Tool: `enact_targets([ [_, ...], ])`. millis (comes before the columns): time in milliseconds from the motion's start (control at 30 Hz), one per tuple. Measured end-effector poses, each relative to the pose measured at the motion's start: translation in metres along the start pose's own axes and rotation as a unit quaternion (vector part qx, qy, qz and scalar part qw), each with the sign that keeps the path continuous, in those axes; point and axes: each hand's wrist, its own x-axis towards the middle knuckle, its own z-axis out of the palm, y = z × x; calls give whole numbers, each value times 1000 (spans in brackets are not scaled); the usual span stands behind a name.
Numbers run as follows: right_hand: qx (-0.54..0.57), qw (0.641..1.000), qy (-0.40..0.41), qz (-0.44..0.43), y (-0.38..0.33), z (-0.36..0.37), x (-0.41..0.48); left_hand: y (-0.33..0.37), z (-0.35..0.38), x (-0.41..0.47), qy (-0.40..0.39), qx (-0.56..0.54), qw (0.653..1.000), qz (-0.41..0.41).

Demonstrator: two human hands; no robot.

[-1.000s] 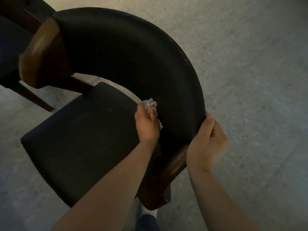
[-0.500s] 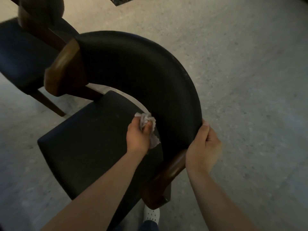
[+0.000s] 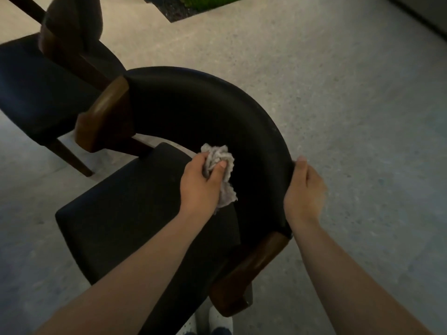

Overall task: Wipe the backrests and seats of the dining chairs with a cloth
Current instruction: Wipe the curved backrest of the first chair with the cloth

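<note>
Fingers of left hand clenched round crumpled grey-white cloth, thumb on top, forearm reaching in from lower left across the seat. Cloth sits against inner face of curved black padded backrest, just above black seat cushion. Right hand grips backrest's outer rim, thumb on the top edge, other fingers curled behind. Cloth wad lumpy, frayed tail hanging below the hand; long axis top-to-bottom in view. Backrest arc runs from brown wooden arm end upper left to second wooden arm end lower right, opening toward lower left
</note>
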Motion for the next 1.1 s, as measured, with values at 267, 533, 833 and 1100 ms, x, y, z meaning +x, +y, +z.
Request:
enact_targets([
  [267,15,1000,4,3,3,0,0,24,24,21,40,74,994,66],
  [533,55,997,-56,-3,11,-2,1,44,76,33,49,118,986,111],
  [833,56,998,-39,-11,9,-2,-1,48,105,30,130,134,978,93],
  [1100,50,998,-36,-20,8,-1,-2,43,111,41,171,159,967,105],
])
